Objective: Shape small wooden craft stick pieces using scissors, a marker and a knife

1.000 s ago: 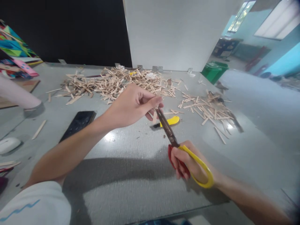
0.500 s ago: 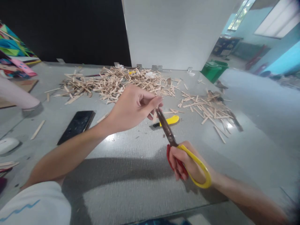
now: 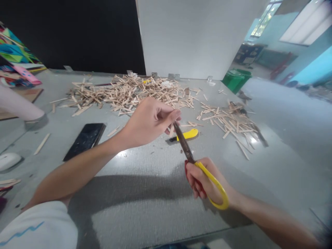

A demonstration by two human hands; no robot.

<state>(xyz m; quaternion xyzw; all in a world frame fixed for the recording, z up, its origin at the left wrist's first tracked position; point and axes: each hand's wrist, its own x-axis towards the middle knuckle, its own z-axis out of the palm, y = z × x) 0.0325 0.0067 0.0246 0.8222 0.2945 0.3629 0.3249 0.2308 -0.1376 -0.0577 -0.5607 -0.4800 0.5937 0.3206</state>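
Note:
My left hand (image 3: 153, 122) is closed in a pinch on a small wooden stick (image 3: 172, 130), whose lower end shows under the fingers. My right hand (image 3: 203, 178) grips a pair of scissors (image 3: 184, 143) with one yellow and one red handle. The dark blades point up and left, and their tips reach the stick at my left fingertips; the exact contact is hidden by the thumb. Just behind the blades, a yellow-handled cutter knife (image 3: 188, 134) lies on the grey table (image 3: 135, 214).
A wide heap of wooden stick pieces (image 3: 111, 91) lies along the back, with a smaller pile (image 3: 230, 121) at the right. A black phone (image 3: 84, 141) rests left of my forearm, and a white mouse (image 3: 9, 161) sits farther left. Upright black (image 3: 77, 34) and white panels (image 3: 192, 38) stand behind.
The scissors have closed: their yellow and red handles have come together and the blades are now nearly in line. My left hand stays almost in place, still pinching the stick.

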